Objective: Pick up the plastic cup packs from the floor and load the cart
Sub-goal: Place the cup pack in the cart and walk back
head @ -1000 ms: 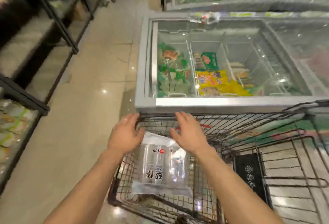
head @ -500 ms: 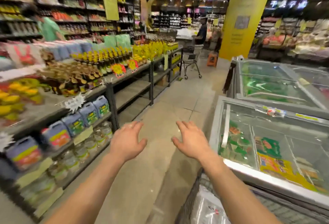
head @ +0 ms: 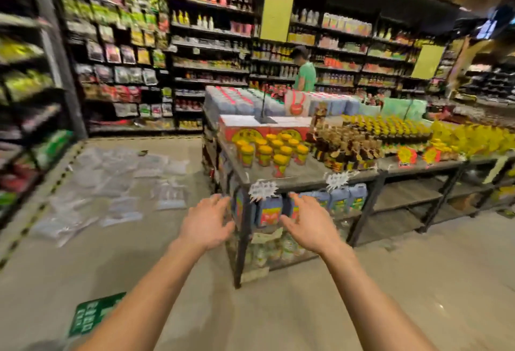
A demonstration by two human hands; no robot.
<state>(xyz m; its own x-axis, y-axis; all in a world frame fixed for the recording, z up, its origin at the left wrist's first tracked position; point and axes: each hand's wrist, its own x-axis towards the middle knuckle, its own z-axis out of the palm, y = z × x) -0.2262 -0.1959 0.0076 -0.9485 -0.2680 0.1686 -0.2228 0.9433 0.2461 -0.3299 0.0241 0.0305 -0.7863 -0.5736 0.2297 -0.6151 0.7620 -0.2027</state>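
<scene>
**Empty-handed, facing the cup packs**

We hold our left hand [head: 207,223] and right hand [head: 309,225] out in front, both empty, fingers loosely spread. The plastic cup packs [head: 117,180] lie scattered on the floor [head: 376,295] ahead to our left, beside the display table [head: 295,179]; the cart is out of view. We judge this the approach to a pickup: next we must step left, stoop and grip one pack. Blur defeats an exact count; we make out roughly a dozen packs, perhaps more, and two hands.
</scene>
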